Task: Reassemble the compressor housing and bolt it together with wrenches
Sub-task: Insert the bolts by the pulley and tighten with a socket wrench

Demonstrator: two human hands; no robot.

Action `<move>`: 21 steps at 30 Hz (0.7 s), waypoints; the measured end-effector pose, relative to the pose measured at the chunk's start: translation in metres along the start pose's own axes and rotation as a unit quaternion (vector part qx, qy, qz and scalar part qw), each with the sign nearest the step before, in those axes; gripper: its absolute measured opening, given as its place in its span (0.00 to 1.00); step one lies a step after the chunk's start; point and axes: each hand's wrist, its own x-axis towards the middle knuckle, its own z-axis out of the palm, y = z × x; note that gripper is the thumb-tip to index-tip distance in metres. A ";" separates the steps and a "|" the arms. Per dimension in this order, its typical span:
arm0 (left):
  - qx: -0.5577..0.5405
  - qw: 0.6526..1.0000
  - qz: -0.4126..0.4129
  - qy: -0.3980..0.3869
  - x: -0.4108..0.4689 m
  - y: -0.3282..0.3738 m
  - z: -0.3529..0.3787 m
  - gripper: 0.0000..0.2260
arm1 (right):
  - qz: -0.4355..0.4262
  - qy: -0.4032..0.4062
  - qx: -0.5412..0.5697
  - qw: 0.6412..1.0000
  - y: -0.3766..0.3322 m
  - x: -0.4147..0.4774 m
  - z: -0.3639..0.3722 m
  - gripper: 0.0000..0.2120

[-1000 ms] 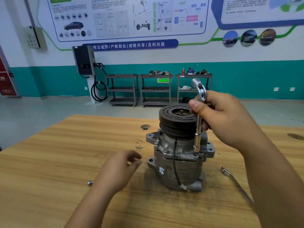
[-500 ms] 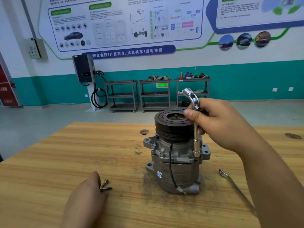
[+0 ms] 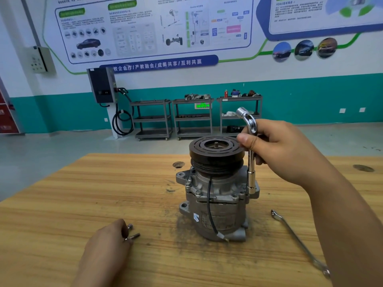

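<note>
Compressor (image 3: 217, 193): stands on end near the middle of the wooden table (image 3: 83, 193), dark pulley (image 3: 216, 149) on top, grey housing below; a black cable (image 3: 209, 204) runs down its near face

Housing bolts: several bolt heads show round the flange on the left and near sides, seated

Socket wrench (image 3: 251, 162): L-shaped and chrome, with its long shaft upright just right of the pulley; the lower socket end sits down on the right side of the flange (what is under it is hidden), and the short arm bends up and to the left

Right hand (image 3: 277, 148): wrapped round the wrench at and below its bend, thumb pressed against the left side, fingers curled behind the shaft

Left hand (image 3: 105, 247): low on the table, near and to the left of the compressor, well apart from it; its fingertips pinch two loose bolts (image 3: 132, 235), which stick out to the right

Flat wrench (image 3: 298, 243): lies on the table right of the compressor, running from beside its base towards the near right, untouched

Far side: three grey shelf carts (image 3: 192, 119) against a teal and white wall, with a dark wall box (image 3: 101, 84) and looped cable to their left
</note>
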 end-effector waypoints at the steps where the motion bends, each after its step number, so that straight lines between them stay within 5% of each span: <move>1: -0.003 1.000 0.005 -0.001 -0.001 0.002 -0.001 0.08 | 0.000 -0.001 -0.001 1.000 0.000 0.000 0.000 0.15; 8: -0.137 0.985 0.102 0.024 -0.018 0.044 -0.033 0.08 | -0.003 0.002 0.000 1.000 0.000 0.000 -0.002 0.16; 14: -0.333 0.900 0.273 0.069 -0.040 0.110 -0.067 0.07 | -0.004 0.003 -0.001 1.000 0.001 0.000 -0.001 0.16; 21: -0.271 0.884 0.362 0.123 -0.033 0.159 -0.051 0.08 | -0.004 0.004 0.012 1.000 0.003 -0.001 -0.005 0.13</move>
